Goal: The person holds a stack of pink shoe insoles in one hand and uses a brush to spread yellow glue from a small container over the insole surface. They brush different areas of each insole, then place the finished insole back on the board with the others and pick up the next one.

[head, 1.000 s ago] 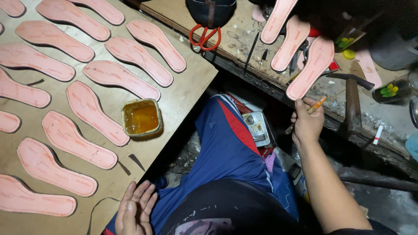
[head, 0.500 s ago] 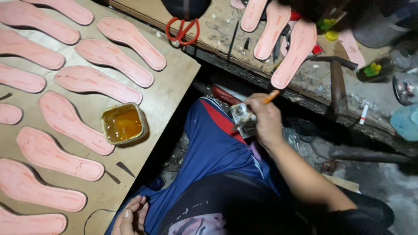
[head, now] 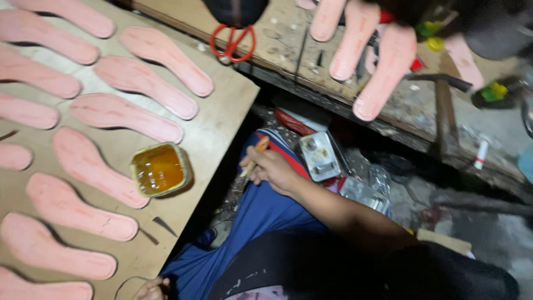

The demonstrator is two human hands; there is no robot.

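My right hand (head: 272, 169) is closed around a small orange-handled brush (head: 256, 151), held over my blue-clad lap beside the wooden board (head: 222, 111). A small tub of amber glue (head: 160, 169) sits on the board, left of that hand. Several pink shoe insoles (head: 125, 116) lie in rows on the board around the tub. My left hand (head: 151, 289) shows only partly at the bottom edge, fingers curled at the board's rim, holding nothing that I can see.
Three more pink insoles (head: 383, 72) hang over the edge of a cluttered workbench at the top right. Red-handled scissors (head: 232, 41) lie on that bench, with a hammer (head: 444, 105) further right. A small metal tin (head: 319, 155) rests below the bench.
My right hand has travelled left from the bench edge with the brush, coming over my lap toward the glue tub. My left hand has slid down to the frame's bottom edge.
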